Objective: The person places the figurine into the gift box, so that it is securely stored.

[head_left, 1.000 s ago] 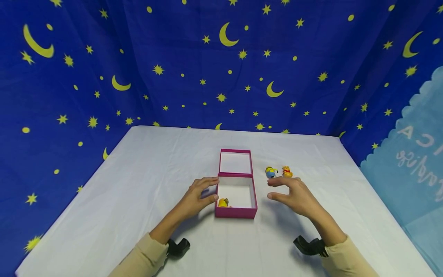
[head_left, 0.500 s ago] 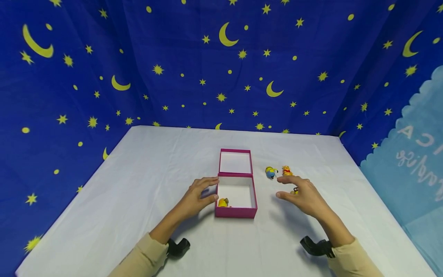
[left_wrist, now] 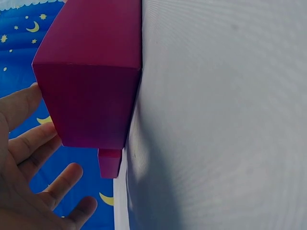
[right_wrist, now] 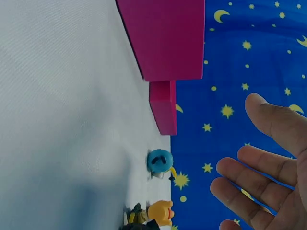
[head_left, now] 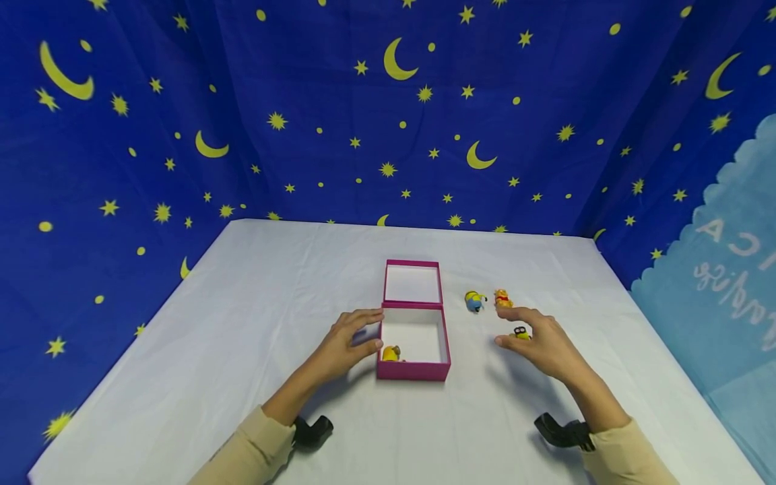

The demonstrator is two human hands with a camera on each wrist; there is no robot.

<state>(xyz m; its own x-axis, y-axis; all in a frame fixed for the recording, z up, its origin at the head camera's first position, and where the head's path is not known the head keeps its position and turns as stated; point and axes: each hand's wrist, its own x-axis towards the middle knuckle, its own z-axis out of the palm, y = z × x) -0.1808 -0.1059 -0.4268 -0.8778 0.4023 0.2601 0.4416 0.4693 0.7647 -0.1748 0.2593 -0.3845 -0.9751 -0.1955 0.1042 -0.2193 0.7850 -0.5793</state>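
Observation:
A magenta box (head_left: 413,372) with a white inside stands on the table, its lid (head_left: 413,262) laid back behind it. Inside, at the near left corner, is a small yellow figure (head_left: 391,353). Fingertips of my left hand (head_left: 343,345) touch the box's left rim, fingers spread, as the left wrist view also shows. Over the table right of the box hovers my right hand (head_left: 544,342), holding nothing, thumb and fingers apart. A minion figure with goggles (head_left: 521,333) shows between them, partly hidden. Just beyond its fingertips is a Winnie-the-Pooh figure (head_left: 502,298).
A yellow and blue minion figure (head_left: 475,301) lies between the lid and the Pooh figure. White cloth (head_left: 291,283) covers the table. Blue curtains with moons and stars (head_left: 339,87) hang behind and at the sides, and a light blue panel (head_left: 721,269) is at the right.
My right hand has moved right, away from the box, with its fingers still apart. The goggled minion has come into sight between thumb and fingers. My left hand has stayed put.

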